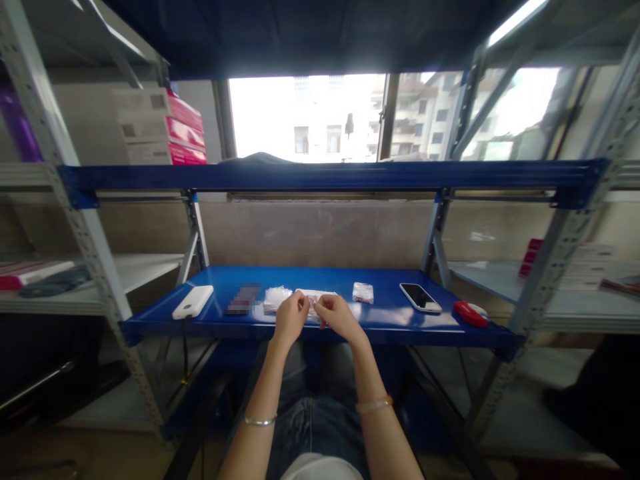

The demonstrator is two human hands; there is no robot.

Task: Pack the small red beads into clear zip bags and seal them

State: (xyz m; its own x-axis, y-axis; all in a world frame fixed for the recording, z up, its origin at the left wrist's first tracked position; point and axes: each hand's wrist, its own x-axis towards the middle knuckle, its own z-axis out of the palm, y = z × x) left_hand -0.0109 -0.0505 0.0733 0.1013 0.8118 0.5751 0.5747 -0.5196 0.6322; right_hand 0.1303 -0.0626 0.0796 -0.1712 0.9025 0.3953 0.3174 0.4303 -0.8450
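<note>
Over the front of the blue shelf [390,323], my left hand [290,319] and my right hand [341,316] meet with fingertips pinched. Between them is a small clear plastic bag [313,308] with something reddish in or by it; the fingers partly hide it. Beyond my hands lies a flat white item [316,293], mostly covered from view. A pile of clear plastic bags [276,299] rests just left of my left hand. Farther back on the right, apart from my hands, is another small filled plastic bag [363,293].
On the left lie a white power-bank-like device [193,303] with a cable and a dark blurred item [243,299]. A smartphone [420,297] and a red-and-white object [470,313] lie on the right. An upper blue shelf beam [330,176] crosses ahead, with metal posts on both sides.
</note>
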